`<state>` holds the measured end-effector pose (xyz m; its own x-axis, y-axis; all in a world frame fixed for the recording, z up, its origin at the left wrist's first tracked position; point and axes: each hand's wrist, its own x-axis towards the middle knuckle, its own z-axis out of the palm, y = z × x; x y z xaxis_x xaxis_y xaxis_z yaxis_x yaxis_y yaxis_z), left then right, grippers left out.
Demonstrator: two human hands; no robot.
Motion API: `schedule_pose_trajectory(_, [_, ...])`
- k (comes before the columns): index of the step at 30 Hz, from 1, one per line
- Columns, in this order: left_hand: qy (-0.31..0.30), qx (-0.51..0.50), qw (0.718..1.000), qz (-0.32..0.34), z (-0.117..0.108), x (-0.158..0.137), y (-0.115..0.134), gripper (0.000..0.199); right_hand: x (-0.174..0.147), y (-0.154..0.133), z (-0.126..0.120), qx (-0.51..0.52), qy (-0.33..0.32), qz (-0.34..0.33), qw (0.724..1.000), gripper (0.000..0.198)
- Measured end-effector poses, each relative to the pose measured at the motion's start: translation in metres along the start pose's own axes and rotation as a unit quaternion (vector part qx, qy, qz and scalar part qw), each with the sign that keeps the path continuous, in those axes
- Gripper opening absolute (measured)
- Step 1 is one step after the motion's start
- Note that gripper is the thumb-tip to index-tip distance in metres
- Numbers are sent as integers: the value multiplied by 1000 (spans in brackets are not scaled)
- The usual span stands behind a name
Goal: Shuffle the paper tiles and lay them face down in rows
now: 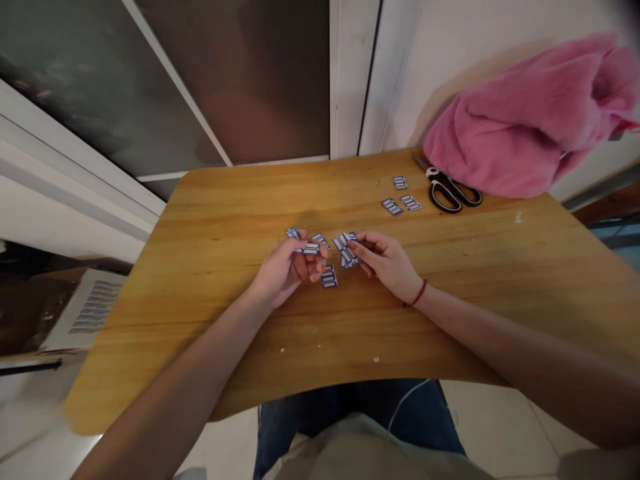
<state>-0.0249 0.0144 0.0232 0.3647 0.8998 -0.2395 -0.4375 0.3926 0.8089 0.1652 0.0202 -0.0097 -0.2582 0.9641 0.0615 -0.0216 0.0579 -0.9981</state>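
My left hand, palm turned up, pinches small white paper cutouts with blue edges between thumb and fingers. My right hand, with a thin red string at its wrist, is closed on a small fanned bunch of similar paper cutouts. Between the hands, one blue-edged cutout lies on the wooden table. Another cutout shows just behind my left fingertips; whether it is held or lying on the table I cannot tell.
Several more cutouts lie apart, among them one piece at the back right. Beside them are black-handled scissors, blades partly by a pink plush cloth. Tiny white scraps dot the table. A cardboard box stands at the left.
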Motion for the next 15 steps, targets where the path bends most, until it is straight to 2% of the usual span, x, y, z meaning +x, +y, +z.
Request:
schedule_pose_trajectory(8, [14, 33, 998, 42, -2, 3, -5, 13, 0, -2, 0, 0, 5, 2, 1000, 36])
schedule_pose_trajectory(15, [-36, -9, 999, 39, -3, 1, 1, 17, 0, -3, 1, 8, 32, 8, 999, 37])
